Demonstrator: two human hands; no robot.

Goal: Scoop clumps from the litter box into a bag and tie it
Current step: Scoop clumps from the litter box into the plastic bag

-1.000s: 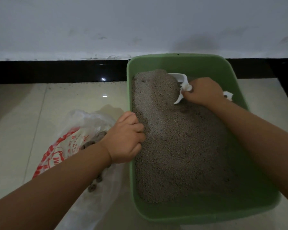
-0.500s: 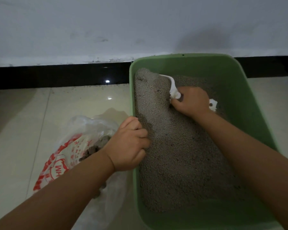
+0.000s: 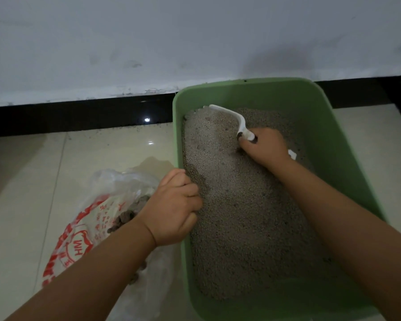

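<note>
Green litter box [image 3: 347,135] sits on the tiled floor [image 3: 33,181], its far rim close against the black baseboard [image 3: 79,117] under the white wall [image 3: 148,42]. Grey litter [image 3: 252,216] fills most of the box; it is banked high along the box's left wall and far-left corner, and a strip of bare green bottom shows along the near end and the right side. Right hand [image 3: 263,147] is inside the box toward the far end, grip clamped around the handle of a white scoop [image 3: 229,115]; the scoop's head reaches toward the far-left corner of the box and lies at the litter surface, its front edge just short of the wall. The handle's end pokes out behind the hand. Left hand [image 3: 175,209] is at the box's left rim, about midway along it, fingers curled over the rim with the fingertips on the litter side; grip is closed on that rim. Left of the box, touching or nearly touching its outer wall, a clear plastic bag [image 3: 107,205] with red print lies slumped on the floor, mouth open toward the box; dark clumps [image 3: 127,216] are visible inside it, partly hidden by the left forearm. Open tile lies left of the bag and between bag and baseboard.
</note>
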